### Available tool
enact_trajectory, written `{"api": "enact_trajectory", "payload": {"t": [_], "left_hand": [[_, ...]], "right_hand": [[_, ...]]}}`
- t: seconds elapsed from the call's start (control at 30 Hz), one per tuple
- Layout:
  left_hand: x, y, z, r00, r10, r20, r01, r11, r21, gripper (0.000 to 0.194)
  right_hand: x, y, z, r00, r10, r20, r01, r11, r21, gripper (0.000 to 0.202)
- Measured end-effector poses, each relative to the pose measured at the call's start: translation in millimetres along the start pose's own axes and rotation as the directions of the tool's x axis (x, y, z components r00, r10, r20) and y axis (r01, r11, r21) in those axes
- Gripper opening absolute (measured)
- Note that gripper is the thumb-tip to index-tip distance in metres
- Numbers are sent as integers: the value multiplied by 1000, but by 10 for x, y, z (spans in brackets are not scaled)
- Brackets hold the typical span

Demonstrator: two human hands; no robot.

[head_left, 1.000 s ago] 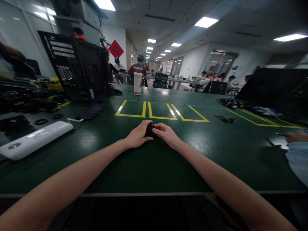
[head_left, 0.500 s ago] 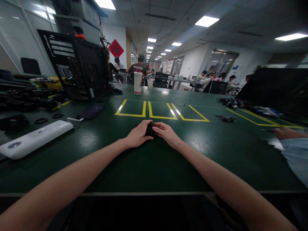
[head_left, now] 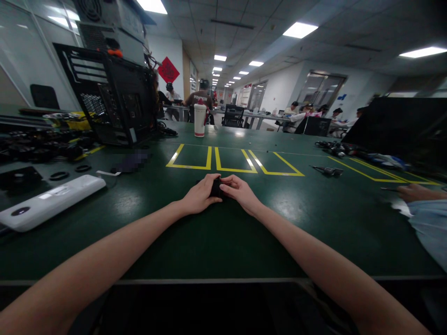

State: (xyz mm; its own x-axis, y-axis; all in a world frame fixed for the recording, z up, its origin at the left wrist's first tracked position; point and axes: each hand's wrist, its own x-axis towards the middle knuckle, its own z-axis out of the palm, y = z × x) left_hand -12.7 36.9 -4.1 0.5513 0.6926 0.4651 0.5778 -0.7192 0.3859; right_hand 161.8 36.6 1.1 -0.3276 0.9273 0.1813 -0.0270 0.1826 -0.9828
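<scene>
In the middle of the green table, my left hand is closed around a small black object, thumb below and fingers above. Its exact kind is too dark and too covered to make out. My right hand meets it from the right, with thumb and fingertips pinched at its right side. Whether those fingertips hold a separate small part cannot be seen. Both forearms reach in over the table's front edge.
Yellow tape outlines lie beyond my hands, with a white bottle behind. At left are a white power strip and a black computer case. A black cable and another person's hand are at right.
My right thumb and fingertips have shifted slightly at the black object's right side. My left hand keeps its hold in nearly the same place.
</scene>
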Motion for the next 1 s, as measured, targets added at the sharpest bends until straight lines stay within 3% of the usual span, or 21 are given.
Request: {"api": "enact_trajectory", "payload": {"t": [0.13, 0.33, 0.63, 0.83, 1.0], "left_hand": [[3, 7, -10, 1000, -6, 2, 6, 1000, -8, 64], [4, 16, -25, 1000, 2, 8, -2, 1000, -10, 63], [-3, 35, -34, 1000, 3, 8, -3, 1000, 16, 63], [2, 48, -13, 1000, 4, -2, -3, 1000, 25, 61], [0, 48, 2, 1000, -1, -22, 3, 995, 96, 62]], "right_hand": [[24, 18, -4, 999, 45, 15, -46, 999, 11, 30], [-33, -11, -18, 994, -73, 84, 74, 997, -10, 34], [-5, 31, -7, 999, 34, 12, -34, 999, 34, 29], [-43, 0, -15, 995, -53, 79, 52, 999, 9, 35], [-60, -20, -16, 999, -11, 52, 11, 1000, 6, 27]]}}
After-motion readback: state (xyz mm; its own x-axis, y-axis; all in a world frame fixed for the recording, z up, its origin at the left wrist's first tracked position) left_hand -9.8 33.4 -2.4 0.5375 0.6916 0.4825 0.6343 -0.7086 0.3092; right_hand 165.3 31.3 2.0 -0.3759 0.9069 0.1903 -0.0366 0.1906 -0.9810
